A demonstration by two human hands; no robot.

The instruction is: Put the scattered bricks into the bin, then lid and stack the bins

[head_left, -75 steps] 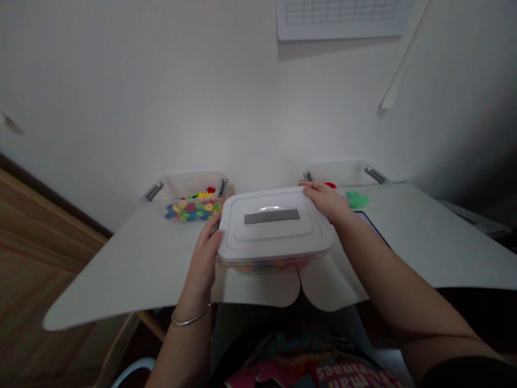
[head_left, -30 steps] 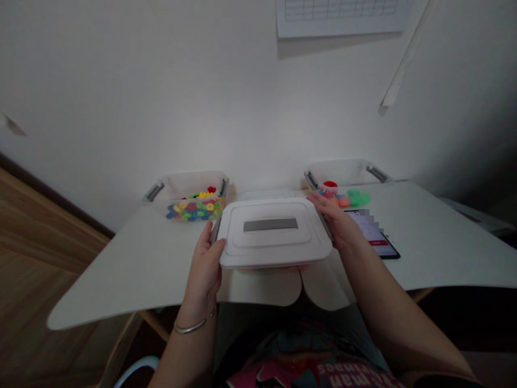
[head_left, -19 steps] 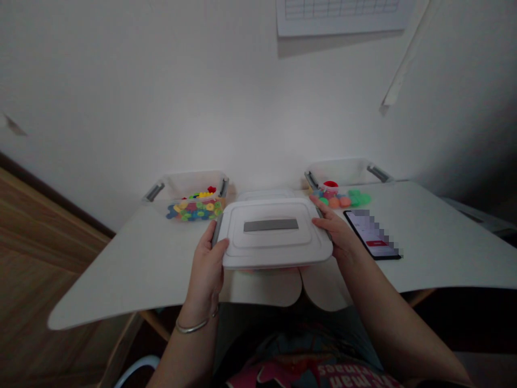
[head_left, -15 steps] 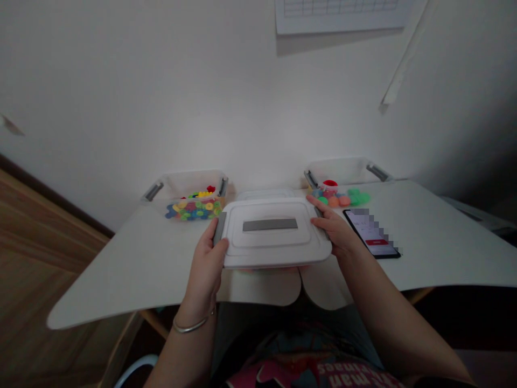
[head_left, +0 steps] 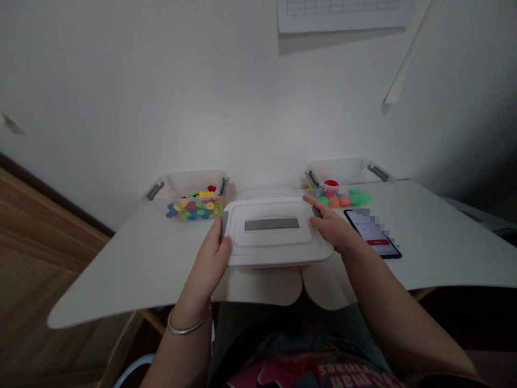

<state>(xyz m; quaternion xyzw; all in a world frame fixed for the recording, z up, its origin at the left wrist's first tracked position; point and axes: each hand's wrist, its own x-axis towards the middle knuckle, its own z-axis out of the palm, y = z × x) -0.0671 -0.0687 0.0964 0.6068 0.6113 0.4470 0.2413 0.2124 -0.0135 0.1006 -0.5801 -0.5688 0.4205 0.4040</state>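
Observation:
A clear plastic box with a white lid and a grey handle strip sits at the near middle of the white table. My left hand grips its left side at the grey latch, thumb on the lid. My right hand holds the right side, fingers curled over the other latch. Coloured pieces show faintly under the lid's front edge.
An open clear bin of coloured rings stands at the back left. Another open bin with red, orange and green pieces stands at the back right. A lit phone lies right of my right hand. A second lid lies behind the box.
The box was lifted and tilted 2.5 s ago; it now rests flat on the table. Both hands slid onto the side latches. The phone came into view.

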